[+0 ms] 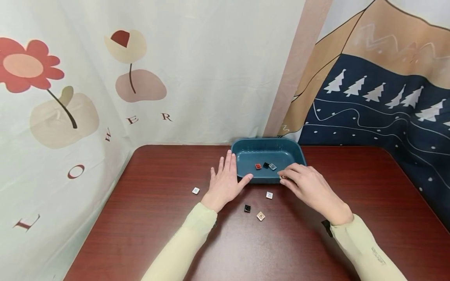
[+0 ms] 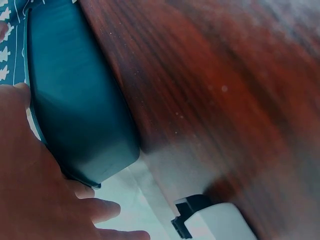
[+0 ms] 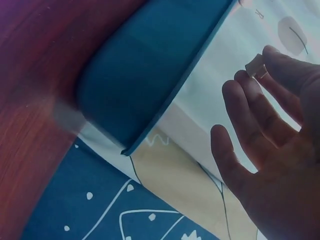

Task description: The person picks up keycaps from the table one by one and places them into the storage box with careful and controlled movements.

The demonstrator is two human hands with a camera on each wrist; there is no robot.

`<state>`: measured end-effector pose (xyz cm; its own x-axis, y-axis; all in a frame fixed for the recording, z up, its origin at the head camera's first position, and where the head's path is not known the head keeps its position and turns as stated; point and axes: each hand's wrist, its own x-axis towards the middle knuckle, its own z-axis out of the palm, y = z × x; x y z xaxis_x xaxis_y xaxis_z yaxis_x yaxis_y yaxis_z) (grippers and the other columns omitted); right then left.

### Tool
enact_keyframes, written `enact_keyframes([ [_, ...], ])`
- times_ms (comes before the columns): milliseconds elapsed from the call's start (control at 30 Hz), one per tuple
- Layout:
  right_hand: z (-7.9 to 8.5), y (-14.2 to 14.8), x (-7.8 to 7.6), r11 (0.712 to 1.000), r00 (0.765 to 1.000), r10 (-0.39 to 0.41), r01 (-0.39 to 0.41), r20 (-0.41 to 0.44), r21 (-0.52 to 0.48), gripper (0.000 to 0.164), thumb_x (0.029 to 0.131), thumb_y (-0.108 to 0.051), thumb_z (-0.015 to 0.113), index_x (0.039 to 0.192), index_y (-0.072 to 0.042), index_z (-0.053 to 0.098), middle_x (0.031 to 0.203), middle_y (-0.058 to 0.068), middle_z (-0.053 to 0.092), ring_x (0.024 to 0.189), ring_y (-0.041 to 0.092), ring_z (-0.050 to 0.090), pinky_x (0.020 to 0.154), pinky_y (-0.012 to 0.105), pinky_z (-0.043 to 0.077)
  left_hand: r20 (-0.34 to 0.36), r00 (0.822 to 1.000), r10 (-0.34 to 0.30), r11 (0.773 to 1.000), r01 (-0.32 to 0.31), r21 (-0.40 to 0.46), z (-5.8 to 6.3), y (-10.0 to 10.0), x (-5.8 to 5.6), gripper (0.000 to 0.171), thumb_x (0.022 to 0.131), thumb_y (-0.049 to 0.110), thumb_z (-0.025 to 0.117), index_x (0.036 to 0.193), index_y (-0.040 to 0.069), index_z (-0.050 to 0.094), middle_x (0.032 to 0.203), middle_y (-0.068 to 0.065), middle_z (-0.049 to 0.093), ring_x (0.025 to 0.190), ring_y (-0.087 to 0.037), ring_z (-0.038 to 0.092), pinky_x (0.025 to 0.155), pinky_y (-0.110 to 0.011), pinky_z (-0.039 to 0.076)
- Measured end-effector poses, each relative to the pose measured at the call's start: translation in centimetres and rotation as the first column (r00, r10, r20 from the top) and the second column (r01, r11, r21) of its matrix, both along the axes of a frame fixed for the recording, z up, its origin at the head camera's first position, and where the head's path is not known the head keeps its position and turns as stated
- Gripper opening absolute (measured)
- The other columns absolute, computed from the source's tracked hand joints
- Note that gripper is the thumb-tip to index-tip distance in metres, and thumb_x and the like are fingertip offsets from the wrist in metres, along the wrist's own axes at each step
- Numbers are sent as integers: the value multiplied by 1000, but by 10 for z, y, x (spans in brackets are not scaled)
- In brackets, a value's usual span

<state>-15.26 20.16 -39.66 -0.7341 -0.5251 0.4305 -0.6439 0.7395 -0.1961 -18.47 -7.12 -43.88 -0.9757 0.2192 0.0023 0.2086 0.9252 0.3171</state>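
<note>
A beige keycap is pinched between the thumb and fingertips of my right hand, at the front right corner of a blue tray. In the head view the fingers hide most of this keycap. My left hand touches the tray's front left corner, its fingers straight and spread along the left side. Inside the tray lie a red keycap, a black keycap and a grey-blue keycap.
On the brown table, a white keycap lies left of my left hand. Another white keycap, a black keycap and a beige keycap lie before the tray. A printed curtain hangs behind.
</note>
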Motion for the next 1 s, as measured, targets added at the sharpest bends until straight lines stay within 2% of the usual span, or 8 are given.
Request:
enact_keyframes([
  [267,0,-3,-16,997,999,-49,48,-10,-58,24,89,-12,82,112,-7,78,104,7,72,93,24,67,74,45,53,-3,1000,2,1000,-2,-2,1,1,0,100,99,74,40,167,6,12,174,-7,1,158,-37,14,118,-68,20],
  [533,0,-7,-30,990,992,-108,113,61,-82,25,93,-12,78,117,-6,77,109,9,71,97,27,67,81,50,54,6,1000,6,1000,-6,3,2,2,0,100,99,75,41,167,7,12,174,-6,0,158,-36,12,118,-68,19],
  [733,-1,-10,-42,982,983,-144,157,113,-109,25,95,-10,76,119,-4,76,110,12,70,99,28,65,84,48,56,7,1000,7,1000,-7,-1,1,1,0,100,99,74,40,167,7,12,174,-6,0,158,-36,13,118,-68,20],
  [1000,-5,-10,-58,977,981,-160,174,114,-122,20,93,-3,75,113,-1,77,107,13,70,96,27,65,83,46,56,-8,1000,4,1000,-4,-5,1,1,0,99,100,74,41,166,6,13,174,-8,3,157,-37,16,118,-68,21],
])
